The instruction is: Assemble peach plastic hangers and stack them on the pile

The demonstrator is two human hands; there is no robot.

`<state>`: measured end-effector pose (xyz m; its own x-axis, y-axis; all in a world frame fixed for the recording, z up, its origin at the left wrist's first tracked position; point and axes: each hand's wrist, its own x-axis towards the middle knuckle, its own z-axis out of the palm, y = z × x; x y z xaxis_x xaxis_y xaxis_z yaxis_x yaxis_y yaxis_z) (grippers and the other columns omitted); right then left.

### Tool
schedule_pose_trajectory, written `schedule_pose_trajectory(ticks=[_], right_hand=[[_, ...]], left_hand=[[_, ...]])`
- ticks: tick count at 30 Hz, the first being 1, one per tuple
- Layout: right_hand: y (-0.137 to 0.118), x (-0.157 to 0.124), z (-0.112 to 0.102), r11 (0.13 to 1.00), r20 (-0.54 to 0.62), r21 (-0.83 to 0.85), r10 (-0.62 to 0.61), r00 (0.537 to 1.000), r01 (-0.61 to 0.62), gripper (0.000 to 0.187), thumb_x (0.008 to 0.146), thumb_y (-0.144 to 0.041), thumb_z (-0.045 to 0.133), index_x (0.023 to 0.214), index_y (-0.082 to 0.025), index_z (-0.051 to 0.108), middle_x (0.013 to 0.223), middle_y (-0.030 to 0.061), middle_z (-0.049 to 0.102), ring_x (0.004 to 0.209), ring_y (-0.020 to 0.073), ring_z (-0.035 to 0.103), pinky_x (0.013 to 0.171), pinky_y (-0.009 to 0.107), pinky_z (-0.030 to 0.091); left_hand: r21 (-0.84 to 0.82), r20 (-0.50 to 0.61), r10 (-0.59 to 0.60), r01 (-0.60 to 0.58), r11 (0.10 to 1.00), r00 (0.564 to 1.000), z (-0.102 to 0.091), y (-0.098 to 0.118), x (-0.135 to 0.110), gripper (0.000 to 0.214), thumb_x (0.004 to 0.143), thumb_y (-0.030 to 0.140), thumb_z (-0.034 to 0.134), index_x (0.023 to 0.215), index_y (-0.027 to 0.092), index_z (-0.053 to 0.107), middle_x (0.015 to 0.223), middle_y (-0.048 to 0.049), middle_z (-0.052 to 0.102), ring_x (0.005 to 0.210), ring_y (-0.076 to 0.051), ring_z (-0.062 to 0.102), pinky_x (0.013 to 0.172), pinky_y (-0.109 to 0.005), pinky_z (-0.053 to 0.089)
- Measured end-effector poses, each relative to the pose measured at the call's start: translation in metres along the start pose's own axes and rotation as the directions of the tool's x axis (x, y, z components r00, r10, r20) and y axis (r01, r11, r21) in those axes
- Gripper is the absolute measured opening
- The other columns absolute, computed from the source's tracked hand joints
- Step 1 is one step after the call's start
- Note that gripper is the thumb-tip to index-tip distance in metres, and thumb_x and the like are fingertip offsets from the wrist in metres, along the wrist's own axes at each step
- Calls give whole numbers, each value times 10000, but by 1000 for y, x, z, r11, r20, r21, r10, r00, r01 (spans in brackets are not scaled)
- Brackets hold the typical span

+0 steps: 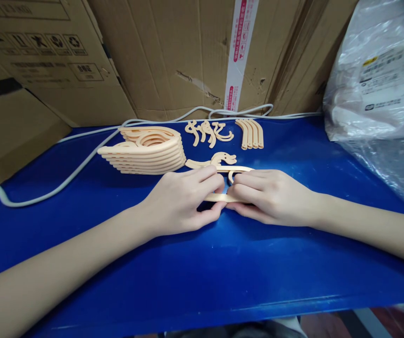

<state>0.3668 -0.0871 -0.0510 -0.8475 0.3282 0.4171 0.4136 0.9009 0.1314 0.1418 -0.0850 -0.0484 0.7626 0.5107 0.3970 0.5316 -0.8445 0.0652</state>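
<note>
Both my hands hold one cream plastic hanger (235, 168) low over the middle of the blue table. My left hand (184, 199) pinches the near bar at its left, thumb below and fingers curled over the top. On the other side my right hand (270, 195) grips the same bar, its fingers closed and covering the hanger's right end. The two thumbs almost meet. Just beyond my left fingers lies a loose hanger part (223, 158) with a curved hook. My fingers hide much of the held hanger.
A stack of cream hangers (145, 157) stands at the left. Behind are several hook pieces (209, 133) and a row of curved arm pieces (250, 134). A white cable (82, 176) runs along the back and left. Cardboard boxes (174, 56) and a plastic bag (378, 80) border the table (202, 277).
</note>
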Motion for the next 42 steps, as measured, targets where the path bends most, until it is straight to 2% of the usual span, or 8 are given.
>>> schedule_pose_trajectory(ticks=[5, 10, 15, 20, 26, 32, 36, 42], right_hand=[[-3, 1, 0, 998, -14, -53, 32, 999, -33, 301, 1011, -265, 386, 823, -150, 591, 712, 15, 595, 611, 125, 544, 592, 248, 420], [-1, -1, 1, 979, -4, -76, 189, 982, -189, 237, 1002, -297, 414, 890, -159, 570, 777, 12, 664, 620, 124, 616, 512, 252, 373], [-1, -3, 2, 949, -47, -78, 301, 952, -304, 176, 976, -306, 461, 876, -182, 536, 803, 6, 720, 569, 129, 626, 469, 253, 342], [-1, -3, 2, 953, -36, 10, 303, 952, -303, 91, 971, -265, 464, 919, -196, 492, 842, 18, 741, 588, 142, 649, 513, 255, 403], [0, -2, 2, 958, -40, 26, 286, 957, -285, 72, 971, -241, 445, 911, -202, 456, 844, 31, 737, 629, 160, 671, 543, 258, 420], [-3, -1, -1, 939, -86, -8, 341, 936, -343, 68, 938, -259, 468, 896, -206, 470, 748, 4, 722, 492, 129, 609, 494, 253, 390], [-6, 1, -3, 937, -166, -55, 331, 929, -344, 140, 945, -312, 484, 976, -189, 543, 637, -18, 690, 444, 120, 581, 480, 253, 369], [-4, 0, -1, 935, -129, -96, 329, 936, -342, 222, 992, -305, 433, 1034, -185, 616, 797, 22, 756, 563, 138, 660, 507, 246, 398]], left_hand=[[13, -27, -40, 41, 999, 999, -2, 2, 0, 94, 884, 283, 542, 841, 200, 532, 833, 35, 604, 669, -110, 558, 521, -247, 333], [89, -26, -181, 182, 979, 983, 0, -2, 2, 143, 884, 326, 568, 884, 185, 541, 838, 14, 597, 743, -155, 575, 555, -275, 347], [81, 1, -197, 196, 977, 980, 4, -10, 4, 177, 898, 276, 535, 1020, 157, 582, 1013, -44, 631, 968, -233, 566, 792, -336, 445], [5, -2, -167, 167, 986, 986, 8, -13, 3, 435, 933, 269, 513, 1335, 106, 475, 1304, -106, 582, 1198, -238, 520, 1030, -368, 396], [27, 10, -181, 181, 983, 983, 7, -13, 2, 405, 931, 274, 513, 1297, 101, 515, 1221, -107, 633, 1111, -257, 559, 959, -400, 428], [180, 28, -75, 69, 981, 997, 4, -9, 4, 238, 953, 270, 459, 983, 118, 639, 988, -98, 669, 952, -274, 574, 807, -404, 435], [233, 11, -18, 15, 972, 1000, 0, -5, 3, 234, 961, 263, 453, 986, 149, 656, 954, -74, 683, 923, -267, 582, 773, -397, 413], [254, -1, -52, 51, 966, 999, -5, 0, 1, 228, 949, 287, 479, 852, 162, 643, 859, -59, 671, 815, -236, 584, 694, -367, 376]])
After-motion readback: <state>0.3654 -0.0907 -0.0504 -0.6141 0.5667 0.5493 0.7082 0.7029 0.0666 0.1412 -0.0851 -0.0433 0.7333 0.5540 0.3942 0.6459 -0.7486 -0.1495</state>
